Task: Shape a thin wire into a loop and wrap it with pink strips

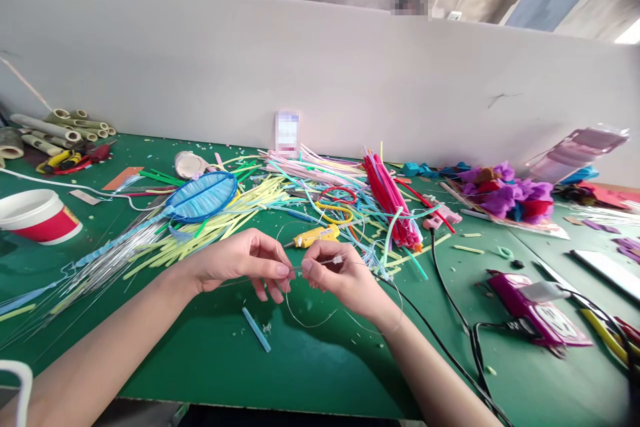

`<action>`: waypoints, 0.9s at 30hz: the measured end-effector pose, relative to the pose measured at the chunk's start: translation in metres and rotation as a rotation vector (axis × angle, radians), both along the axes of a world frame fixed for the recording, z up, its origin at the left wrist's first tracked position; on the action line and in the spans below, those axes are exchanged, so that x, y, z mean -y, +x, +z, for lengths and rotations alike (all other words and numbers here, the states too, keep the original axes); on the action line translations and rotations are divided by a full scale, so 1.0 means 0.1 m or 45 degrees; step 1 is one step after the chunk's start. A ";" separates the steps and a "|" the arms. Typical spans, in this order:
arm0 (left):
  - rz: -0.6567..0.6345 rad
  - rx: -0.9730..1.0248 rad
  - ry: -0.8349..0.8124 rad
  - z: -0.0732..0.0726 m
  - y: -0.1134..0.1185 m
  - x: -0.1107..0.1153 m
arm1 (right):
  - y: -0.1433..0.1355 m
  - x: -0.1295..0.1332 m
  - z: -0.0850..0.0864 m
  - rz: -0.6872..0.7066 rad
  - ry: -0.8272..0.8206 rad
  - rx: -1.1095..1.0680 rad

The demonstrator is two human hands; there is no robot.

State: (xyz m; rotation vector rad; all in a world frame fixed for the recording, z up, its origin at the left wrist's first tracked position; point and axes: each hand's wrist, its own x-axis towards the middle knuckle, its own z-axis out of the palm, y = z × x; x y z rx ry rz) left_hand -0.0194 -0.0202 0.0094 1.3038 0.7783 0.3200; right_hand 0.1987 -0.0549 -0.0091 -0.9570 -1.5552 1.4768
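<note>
My left hand (250,263) and my right hand (340,273) meet above the front of the table, fingertips almost touching. Both pinch a thin wire (313,325), which curls in loose loops beneath and around them. A small whitish piece (338,259) shows by my right fingers; I cannot tell what it is. Just behind the hands lies a yellow glue gun (316,236). Below them a short light-blue strip (256,329) rests on the table. Left of my left hand, a blue oval frame (203,197) with pale blue wrapping lies on fuzzy yellow stems (215,223).
Pink and red fuzzy stems (393,200) lie behind the hands. A paper cup (43,217) stands at left, near bamboo pieces (65,125). At right are a magenta power block (540,310), black cables (440,273) and purple flowers (505,193). A pale partition (320,67) borders the back.
</note>
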 end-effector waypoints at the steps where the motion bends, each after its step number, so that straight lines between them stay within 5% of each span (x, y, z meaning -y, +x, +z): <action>1: 0.000 0.003 -0.001 0.00 0.00 0.00 | 0.01 0.00 0.00 -0.001 -0.003 -0.001; 27: -0.009 -0.030 -0.256 -0.10 0.03 -0.05 | 0.00 -0.03 -0.07 0.038 -0.099 0.026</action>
